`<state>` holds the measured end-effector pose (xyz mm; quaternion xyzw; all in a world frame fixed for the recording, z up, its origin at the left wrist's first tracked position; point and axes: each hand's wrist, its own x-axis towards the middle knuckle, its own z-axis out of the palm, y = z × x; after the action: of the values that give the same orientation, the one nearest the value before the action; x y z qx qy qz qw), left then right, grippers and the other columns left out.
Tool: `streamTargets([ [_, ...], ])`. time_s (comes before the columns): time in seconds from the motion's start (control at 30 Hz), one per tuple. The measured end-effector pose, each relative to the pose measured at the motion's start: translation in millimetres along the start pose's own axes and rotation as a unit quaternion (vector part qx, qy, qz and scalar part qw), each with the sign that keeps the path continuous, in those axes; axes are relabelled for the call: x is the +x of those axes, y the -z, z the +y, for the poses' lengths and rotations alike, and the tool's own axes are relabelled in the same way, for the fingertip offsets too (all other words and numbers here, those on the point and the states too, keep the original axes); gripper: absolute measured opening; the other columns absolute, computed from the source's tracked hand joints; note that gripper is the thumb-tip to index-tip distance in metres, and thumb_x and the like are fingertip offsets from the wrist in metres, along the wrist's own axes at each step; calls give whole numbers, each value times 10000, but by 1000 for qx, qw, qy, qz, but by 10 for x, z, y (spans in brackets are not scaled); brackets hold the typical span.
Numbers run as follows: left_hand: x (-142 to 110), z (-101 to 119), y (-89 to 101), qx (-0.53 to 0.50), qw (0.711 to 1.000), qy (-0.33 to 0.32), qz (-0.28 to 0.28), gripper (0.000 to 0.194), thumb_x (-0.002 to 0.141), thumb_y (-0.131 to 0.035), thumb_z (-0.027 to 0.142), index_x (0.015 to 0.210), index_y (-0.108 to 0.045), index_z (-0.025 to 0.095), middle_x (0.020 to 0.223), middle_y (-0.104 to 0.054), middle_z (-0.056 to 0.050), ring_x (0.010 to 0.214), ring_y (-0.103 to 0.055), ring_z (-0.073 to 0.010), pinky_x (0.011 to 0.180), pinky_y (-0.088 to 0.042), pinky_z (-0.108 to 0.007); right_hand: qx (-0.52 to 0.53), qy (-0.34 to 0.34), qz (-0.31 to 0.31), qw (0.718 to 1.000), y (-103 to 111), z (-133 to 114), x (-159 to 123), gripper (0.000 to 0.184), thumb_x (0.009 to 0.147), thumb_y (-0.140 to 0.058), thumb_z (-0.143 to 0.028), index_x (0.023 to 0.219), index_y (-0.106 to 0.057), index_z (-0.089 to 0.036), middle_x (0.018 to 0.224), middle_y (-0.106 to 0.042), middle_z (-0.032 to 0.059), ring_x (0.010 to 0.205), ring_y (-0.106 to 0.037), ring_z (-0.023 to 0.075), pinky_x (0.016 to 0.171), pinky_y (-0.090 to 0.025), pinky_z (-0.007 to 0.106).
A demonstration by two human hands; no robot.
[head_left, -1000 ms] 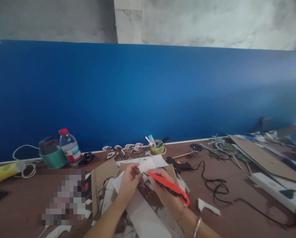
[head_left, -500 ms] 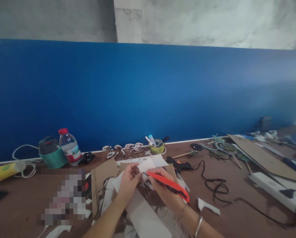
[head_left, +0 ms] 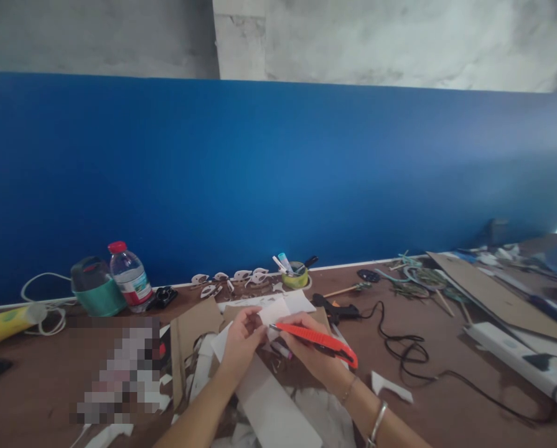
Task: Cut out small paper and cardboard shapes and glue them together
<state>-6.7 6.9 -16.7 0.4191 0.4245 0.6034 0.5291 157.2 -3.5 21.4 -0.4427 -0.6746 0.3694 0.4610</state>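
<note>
A red utility knife point(head_left: 318, 340) lies in my right hand point(head_left: 308, 351), its fingers closed round it and the blade end pointing left toward the paper. My left hand point(head_left: 244, 336) is closed on the edge of a folded white paper piece point(head_left: 278, 311), which stands between both hands. The right fingertips are also against this paper. Beneath my hands, a long white strip point(head_left: 278, 401) slants down toward me over a cardboard box point(head_left: 196, 323) with paper scraps in it. Where the blade tip meets the paper is too small to make out.
Behind my hands are several white leaf-shaped cutouts point(head_left: 242, 275) and a green pen holder point(head_left: 295, 278). To the right lie a black glue gun point(head_left: 338, 309), its cable, and a white power strip point(head_left: 516, 358). A water bottle point(head_left: 131, 280) stands at the left.
The knife's handle end has swung slightly right and lower, and my right wrist has shifted a little to the right. My left hand holds its place on the paper.
</note>
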Motion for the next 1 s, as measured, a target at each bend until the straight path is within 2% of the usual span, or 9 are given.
streamTargets([
  [0.13,-3,13,2,1,1000,-1,-3,412,634,-745,312,982,-566,182,817,-629,-31,769,-617,-183,634,-507,-283,1,4,-7,1000,19,78,15,122,804,-585,-288,775,-669,-204,663,-670,-1,539,-595,147,523,-487,264],
  [0.33,8,17,15,-10,1000,4,-13,406,624,-744,278,979,-576,175,839,-646,-44,782,-630,-192,655,-511,-294,-26,21,-22,999,60,90,56,100,781,-591,-235,781,-684,-196,775,-709,26,740,-631,183,696,-505,303],
  [0.53,33,-13,34,-14,1000,5,-18,419,610,-754,277,976,-587,163,787,-633,-30,728,-613,-180,650,-493,-296,-1,33,-40,999,99,47,62,95,780,-586,-259,759,-659,-203,778,-690,27,740,-627,192,670,-510,312],
  [0.8,36,-12,34,-12,1000,-1,-8,397,612,-737,257,979,-622,157,743,-613,-10,688,-585,-159,628,-458,-263,-20,24,-55,998,117,44,71,98,775,-603,-274,760,-658,-194,754,-680,22,701,-617,177,662,-506,301],
  [1.0,23,-2,26,-4,1000,-4,-3,451,658,-717,270,1080,-608,151,750,-611,-7,663,-579,-142,607,-456,-250,-5,29,-53,998,107,17,59,94,790,-591,-257,748,-655,-202,762,-685,21,714,-626,184,682,-510,311],
])
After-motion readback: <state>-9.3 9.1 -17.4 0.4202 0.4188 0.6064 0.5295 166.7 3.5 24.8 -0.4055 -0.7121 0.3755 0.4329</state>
